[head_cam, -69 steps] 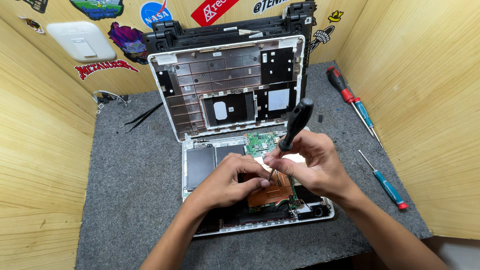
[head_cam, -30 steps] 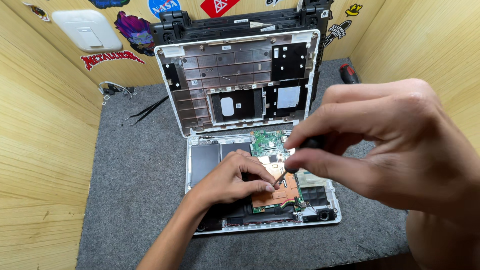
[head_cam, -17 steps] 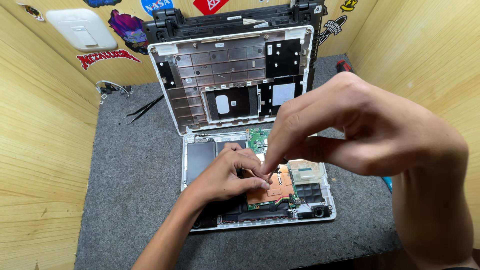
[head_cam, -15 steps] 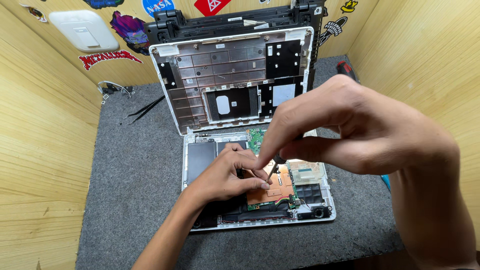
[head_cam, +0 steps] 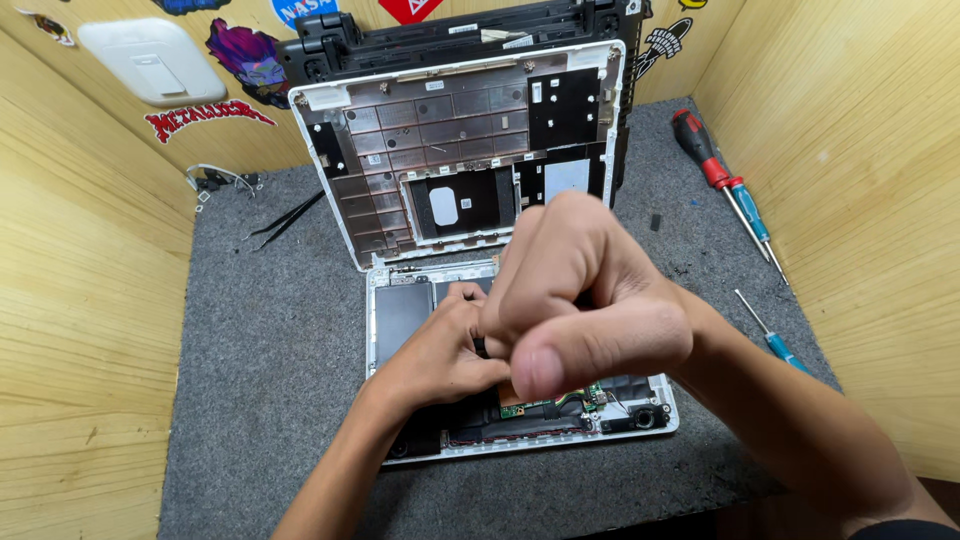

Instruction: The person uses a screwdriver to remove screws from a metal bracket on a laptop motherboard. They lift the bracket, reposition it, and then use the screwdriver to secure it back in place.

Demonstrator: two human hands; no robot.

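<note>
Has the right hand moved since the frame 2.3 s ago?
Yes. The right hand has risen toward the camera and now hides much of the laptop base, where before it sat low over the board.

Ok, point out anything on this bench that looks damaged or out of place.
Nothing looks broken or spilled. The laptop lies opened up, its cover panel propped upright behind it, with dark specks on the grey mat.

White laptop shell [head_cam: 640,420], grey mat [head_cam: 270,340]

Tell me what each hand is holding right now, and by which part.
The right hand is closed in a fist near the camera; whatever it grips is hidden. The left hand rests fingertips on the opened laptop base; no held item is visible.
</note>
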